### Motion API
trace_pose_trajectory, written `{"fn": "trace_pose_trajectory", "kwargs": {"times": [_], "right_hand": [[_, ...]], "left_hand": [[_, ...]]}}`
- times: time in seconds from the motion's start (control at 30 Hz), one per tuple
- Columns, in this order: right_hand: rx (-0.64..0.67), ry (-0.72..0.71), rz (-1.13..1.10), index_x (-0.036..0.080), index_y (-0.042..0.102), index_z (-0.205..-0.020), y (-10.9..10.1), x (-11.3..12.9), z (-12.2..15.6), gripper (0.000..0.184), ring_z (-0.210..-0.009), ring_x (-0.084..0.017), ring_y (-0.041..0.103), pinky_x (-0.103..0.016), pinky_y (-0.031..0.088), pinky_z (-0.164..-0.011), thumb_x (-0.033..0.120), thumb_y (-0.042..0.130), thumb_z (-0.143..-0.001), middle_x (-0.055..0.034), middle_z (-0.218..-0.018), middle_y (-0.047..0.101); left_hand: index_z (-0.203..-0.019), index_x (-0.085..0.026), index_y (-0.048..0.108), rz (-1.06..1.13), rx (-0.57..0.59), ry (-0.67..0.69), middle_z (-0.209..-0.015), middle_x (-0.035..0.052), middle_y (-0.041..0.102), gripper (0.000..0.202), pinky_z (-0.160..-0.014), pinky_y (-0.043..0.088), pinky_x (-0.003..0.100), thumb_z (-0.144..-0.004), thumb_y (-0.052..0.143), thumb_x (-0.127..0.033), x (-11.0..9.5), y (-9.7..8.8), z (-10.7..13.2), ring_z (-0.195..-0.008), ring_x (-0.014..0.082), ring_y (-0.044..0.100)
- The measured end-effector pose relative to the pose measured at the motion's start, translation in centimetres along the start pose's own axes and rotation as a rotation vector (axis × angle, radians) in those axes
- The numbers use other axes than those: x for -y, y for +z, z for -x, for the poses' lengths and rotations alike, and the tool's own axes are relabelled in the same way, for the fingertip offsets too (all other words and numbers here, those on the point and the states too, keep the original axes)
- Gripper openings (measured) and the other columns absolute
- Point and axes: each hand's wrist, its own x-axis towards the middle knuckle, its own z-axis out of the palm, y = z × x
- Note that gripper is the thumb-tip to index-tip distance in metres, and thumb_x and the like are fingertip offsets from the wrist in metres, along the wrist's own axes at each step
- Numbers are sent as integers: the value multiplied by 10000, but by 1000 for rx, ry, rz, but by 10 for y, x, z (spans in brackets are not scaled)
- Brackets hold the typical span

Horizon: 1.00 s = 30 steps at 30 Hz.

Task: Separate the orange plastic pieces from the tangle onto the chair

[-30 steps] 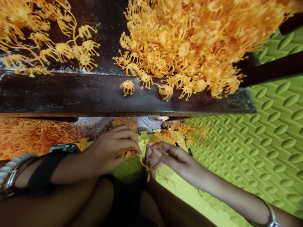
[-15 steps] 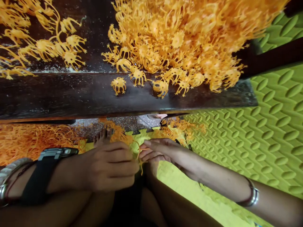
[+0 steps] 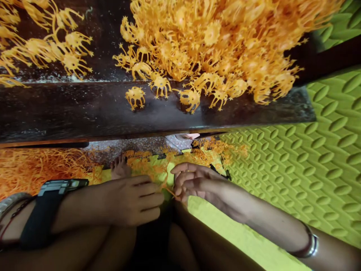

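Note:
Between my hands is a thin orange plastic strand (image 3: 170, 190), part of a small spidery piece like those on the table. My left hand (image 3: 135, 200) is curled around its left end, back of the hand toward me; the fingertips are hidden beneath. My right hand (image 3: 197, 184) pinches the strand's other end between thumb and fingers, with its upper fingers loosely bent. Both hands are over my lap, just in front of the table edge. How much of the piece lies inside the left hand cannot be seen.
The dark wooden table (image 3: 98, 111) bears a big heap of orange star-tipped plastic pieces (image 3: 208, 49) and a smaller branching bunch (image 3: 47, 49) at left. Orange strands (image 3: 45, 169) pile up below it. Green textured mat (image 3: 282, 173) covers the floor at right. A bare foot (image 3: 120, 168) shows.
The right hand has turned, its fingers spread further and its pinch moved slightly lower and right. The left hand has rolled flatter, back up. The strand now slants down toward the right hand.

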Motion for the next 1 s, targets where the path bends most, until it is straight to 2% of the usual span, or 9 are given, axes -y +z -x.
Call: {"fn": "trace_pose_trajectory", "kwargs": {"times": [0.07, 0.13, 0.23, 0.3, 0.43, 0.6, 0.73, 0.9, 1.0], "right_hand": [[-100, 116, 64, 167, 569, -1033, -1, -8, -2, 394, -688, -97, 563, -250, 486, -664, 350, 719, -717, -9, -825, 617], [-147, 268, 141, 164, 578, -871, 1, -14, -5, 381, -564, -64, 453, -204, 429, -524, 480, 715, -709, 17, -719, 552], [-140, 440, 270, 161, 538, -676, 8, -18, -7, 438, -461, -36, 247, -155, 183, -394, 581, 641, -744, 62, -565, 390], [-93, 441, 300, 168, 584, -701, 12, -18, -9, 409, -452, -41, 188, -167, 128, -404, 569, 653, -742, 85, -518, 307], [-69, 298, 269, 169, 639, -706, 13, -23, -15, 332, -486, -54, 258, -196, 224, -473, 458, 786, -634, 90, -490, 341], [-241, 36, 104, 155, 670, -717, -2, -25, -16, 228, -588, -74, 401, -222, 311, -586, 377, 723, -704, 41, -615, 520], [-300, -23, -57, 179, 617, -625, -18, -34, -3, 195, -738, -136, 523, -285, 404, -805, 348, 677, -701, 9, -685, 587], [-306, 43, -68, 168, 692, -765, -28, -50, 13, 245, -1013, -232, 564, -389, 408, -965, 378, 718, -640, -65, -964, 676], [-384, 6, -10, 185, 671, -751, -35, -50, 17, 249, -948, -210, 596, -385, 438, -959, 429, 699, -710, -49, -899, 676]], "left_hand": [[-804, -199, 634, 26, -8, 35, -983, 10, 723, 347, -793, 518, 288, -940, 351, -50, -2, 0, 1, -817, 160, 630], [-787, -203, 647, 73, -31, 82, -975, 11, 729, 352, -788, 526, 287, -943, 365, -61, -4, -2, -1, -800, 154, 638], [-756, -201, 677, 108, -56, 178, -941, 1, 740, 399, -769, 547, 276, -944, 356, -58, -8, -11, -9, -800, 149, 648], [-738, -211, 693, 100, -60, 244, -928, -8, 744, 428, -745, 563, 264, -946, 350, -63, -10, -16, -14, -809, 147, 650], [-751, -218, 695, 110, -84, 284, -955, 0, 740, 420, -764, 565, 259, -947, 350, -82, -12, -14, -15, -823, 150, 643], [-944, -177, 634, 88, 83, -120, -1034, 64, 697, 312, -684, 531, 299, -876, 375, -15, -4, 9, -1, -834, 196, 639], [-1242, -225, 526, 345, 178, -461, -1112, 57, 643, 445, -865, 485, 332, -874, 372, -27, 17, 28, 19, -1010, 202, 604], [-1245, -272, 553, 529, 166, -626, -1083, 32, 683, 394, -827, 501, 290, -933, 360, -128, 46, 54, 55, -937, 176, 654], [-1137, -240, 613, 512, 171, -698, -1007, 29, 710, 329, -792, 521, 307, -949, 351, -172, 49, 62, 72, -870, 191, 674]]}}
